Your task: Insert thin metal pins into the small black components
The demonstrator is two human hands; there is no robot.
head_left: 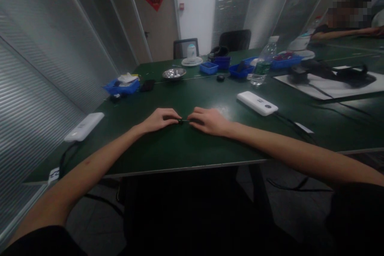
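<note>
- Worktop (168, 148): dark green surface with a pale front edge. Both hands are positioned over its near middle part, close together, with a narrow gap between the fingertips.
- Left hand (157, 121): thumb and fingers brought together at the tips in a pinch; the small dark part (180, 121) is held there.
- Small dark part: located at the left fingertips, low over the worktop, facing the right hand. Its exact shape is too small to tell.
- Thin pale piece (185, 121): spans the gap from the small dark part to the right fingertips.
- Right hand (211, 121): fingers bent, palm down. Its grip on the thin pale piece cannot be confirmed; the fingers hide the contact.
- White device, left side (85, 127): lies near the left edge of the worktop, dark cable attached.
- White device, right side (257, 103): lies beyond the right forearm, dark cable attached.
- Clear bottle (261, 68): upright, capped, behind the right-side device.
- Metal bowl (172, 78): beyond the hands, small white items inside.
- Blue tray (124, 89): far left, light-coloured contents.
</note>
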